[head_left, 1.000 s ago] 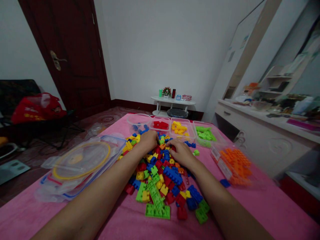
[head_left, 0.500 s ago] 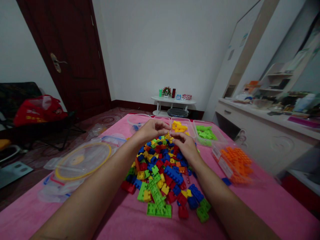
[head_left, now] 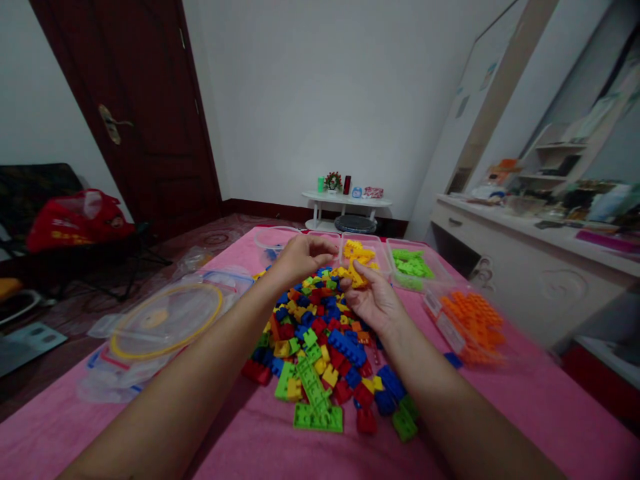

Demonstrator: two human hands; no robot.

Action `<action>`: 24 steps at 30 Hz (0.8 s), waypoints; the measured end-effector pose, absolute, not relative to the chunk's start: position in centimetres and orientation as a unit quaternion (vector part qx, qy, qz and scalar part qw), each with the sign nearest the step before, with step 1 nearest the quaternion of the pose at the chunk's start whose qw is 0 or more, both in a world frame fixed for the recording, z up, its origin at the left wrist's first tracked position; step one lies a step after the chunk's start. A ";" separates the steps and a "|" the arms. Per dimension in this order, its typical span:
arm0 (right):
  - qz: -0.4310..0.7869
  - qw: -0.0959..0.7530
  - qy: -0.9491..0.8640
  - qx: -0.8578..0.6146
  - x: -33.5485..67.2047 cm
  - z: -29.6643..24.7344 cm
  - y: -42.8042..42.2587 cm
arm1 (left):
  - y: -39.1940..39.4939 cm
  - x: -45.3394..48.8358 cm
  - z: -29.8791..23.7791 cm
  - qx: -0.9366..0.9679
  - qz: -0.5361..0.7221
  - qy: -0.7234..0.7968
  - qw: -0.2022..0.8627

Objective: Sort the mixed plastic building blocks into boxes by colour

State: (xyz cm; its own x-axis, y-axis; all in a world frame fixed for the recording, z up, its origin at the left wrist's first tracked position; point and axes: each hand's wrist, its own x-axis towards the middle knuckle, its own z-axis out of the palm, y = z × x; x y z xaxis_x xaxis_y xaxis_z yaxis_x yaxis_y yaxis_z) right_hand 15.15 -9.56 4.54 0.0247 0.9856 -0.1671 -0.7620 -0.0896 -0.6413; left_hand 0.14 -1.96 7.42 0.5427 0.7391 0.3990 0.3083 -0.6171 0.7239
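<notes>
A heap of mixed toy building bricks [head_left: 320, 327] in red, blue, yellow and green spreads over the pink cloth. My right hand [head_left: 373, 300] is turned partly palm up at the heap's far right, its thumb and fingers closed on yellow toy bricks [head_left: 356, 275]. My left hand [head_left: 303, 257] hovers over the far left of the heap, fingers bent and apart from the thumb, with nothing visible between them. Just beyond my right hand stands a clear box of yellow bricks [head_left: 359, 249]. Light green plates [head_left: 318, 419] lie at the near edge of the heap.
Right of the heap are clear boxes with green bricks [head_left: 411, 264] and orange bricks [head_left: 475, 327]. A round clear lid with a yellow rim [head_left: 165, 321] and other lids lie at left. A clear round tub [head_left: 267, 239] stands behind my left hand. A single blue brick [head_left: 453, 361] lies at right.
My right hand has rolled from palm down to partly palm up, now showing yellow bricks in its fingers. My left hand has shifted slightly left, away from the right one.
</notes>
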 end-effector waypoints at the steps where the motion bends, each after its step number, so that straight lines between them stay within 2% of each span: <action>1: 0.664 0.658 -0.177 -0.308 15.3 4.6 -9.5 | -1.5 -0.3 7.1 0.833 0.341 0.372 0.225; 3: 0.652 0.668 -0.163 -0.319 15.5 4.6 -9.4 | -0.6 -1.2 6.3 0.834 0.269 0.472 0.093; 5: 0.648 0.670 -0.160 -0.325 15.6 4.6 -9.4 | 0.1 -1.7 5.1 0.822 0.181 0.540 0.029; 9: 0.651 0.654 -0.183 -0.338 15.7 4.6 -9.5 | 1.0 -2.0 3.0 0.804 0.114 0.583 0.023; 15: 0.642 0.639 -0.211 -0.367 15.7 4.0 -9.4 | 1.4 -2.0 2.8 0.798 0.172 0.577 0.033; 18: 0.640 0.633 -0.211 -0.382 15.7 3.6 -9.2 | 0.8 -1.5 4.2 0.802 0.247 0.536 0.093; 22: 0.645 0.621 -0.220 -0.387 15.6 3.4 -9.1 | -1.1 -0.1 6.6 0.800 0.334 0.378 0.325; 24: 0.651 0.617 -0.236 -0.373 15.5 3.5 -9.2 | -2.2 0.6 7.3 0.786 0.342 0.320 0.404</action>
State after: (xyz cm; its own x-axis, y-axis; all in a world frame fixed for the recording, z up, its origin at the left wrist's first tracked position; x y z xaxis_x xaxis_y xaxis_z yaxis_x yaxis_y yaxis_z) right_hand 15.50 -9.19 3.49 0.0402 0.9800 -0.1947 -0.6282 -0.1268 -0.7676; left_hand 0.59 -2.16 7.26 0.5614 0.7787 0.2799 0.2261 -0.4697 0.8534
